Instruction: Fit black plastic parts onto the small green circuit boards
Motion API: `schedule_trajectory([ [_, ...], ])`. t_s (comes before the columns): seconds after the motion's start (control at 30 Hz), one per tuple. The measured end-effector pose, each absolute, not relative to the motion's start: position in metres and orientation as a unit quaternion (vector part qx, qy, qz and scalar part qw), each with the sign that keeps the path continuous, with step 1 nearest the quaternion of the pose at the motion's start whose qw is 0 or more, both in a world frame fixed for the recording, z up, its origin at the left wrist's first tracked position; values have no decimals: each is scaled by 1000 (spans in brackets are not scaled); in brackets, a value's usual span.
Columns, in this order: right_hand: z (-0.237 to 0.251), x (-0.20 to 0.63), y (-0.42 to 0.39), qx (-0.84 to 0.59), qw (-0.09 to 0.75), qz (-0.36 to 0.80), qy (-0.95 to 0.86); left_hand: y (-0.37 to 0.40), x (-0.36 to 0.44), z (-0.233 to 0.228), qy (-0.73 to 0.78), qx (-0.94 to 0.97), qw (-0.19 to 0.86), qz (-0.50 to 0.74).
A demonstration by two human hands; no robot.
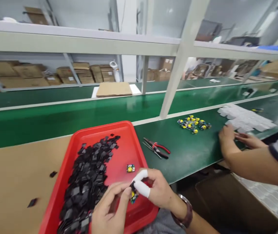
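Green counter (190,152) holds a red plastic tray (119,156) heaped with black square caps (87,182); left hand (109,208) and right hand (158,190) pinch one small yellow-topped component (133,196) over it, another finished-looking piece (130,168) lying nearby, most caps unused.

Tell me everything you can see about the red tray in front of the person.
The red tray looks like smooth plastic, rectangular with rounded corners and a low raised rim. It lies flat and turned at an angle, mostly on a brown cardboard sheet, its far corner on the green table. A heap of small black pieces fills its left half; one small yellow part lies on the bare red floor. Both hands work above its near edge.
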State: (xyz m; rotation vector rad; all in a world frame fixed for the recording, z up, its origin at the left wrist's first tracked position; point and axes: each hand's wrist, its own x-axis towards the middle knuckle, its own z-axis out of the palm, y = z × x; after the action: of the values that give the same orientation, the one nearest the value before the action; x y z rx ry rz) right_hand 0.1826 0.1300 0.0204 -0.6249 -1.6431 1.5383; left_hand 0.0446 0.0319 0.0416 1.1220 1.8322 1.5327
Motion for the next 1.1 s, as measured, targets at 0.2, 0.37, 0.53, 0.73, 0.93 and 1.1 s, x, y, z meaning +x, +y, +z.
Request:
schedule_trajectory([
  [0.2, 17, 195, 120, -233, 402, 577, -672, 32, 53, 37, 632, 446, 309, 553],
  [0.37, 20, 203, 117, -213, 402, 571, -683, 27, 57, 32, 638, 463, 310, 532],
  [0.53, 13, 206, 114, -235, 377, 687, -574, 21, 63, 30, 634, 473, 341, 508],
  [0.73, 0, 217, 116, -283, 421, 695, -509, 13, 41, 24, 704, 478, 229, 472],
  [0.93, -6, 235, 122, -289, 427, 635, -576, 19, 35, 9, 694, 642, 175, 273],
  [1.1, 3, 235, 124, -288, 434, 604, -604, 21, 43, 10, 696, 529, 304, 378],
])
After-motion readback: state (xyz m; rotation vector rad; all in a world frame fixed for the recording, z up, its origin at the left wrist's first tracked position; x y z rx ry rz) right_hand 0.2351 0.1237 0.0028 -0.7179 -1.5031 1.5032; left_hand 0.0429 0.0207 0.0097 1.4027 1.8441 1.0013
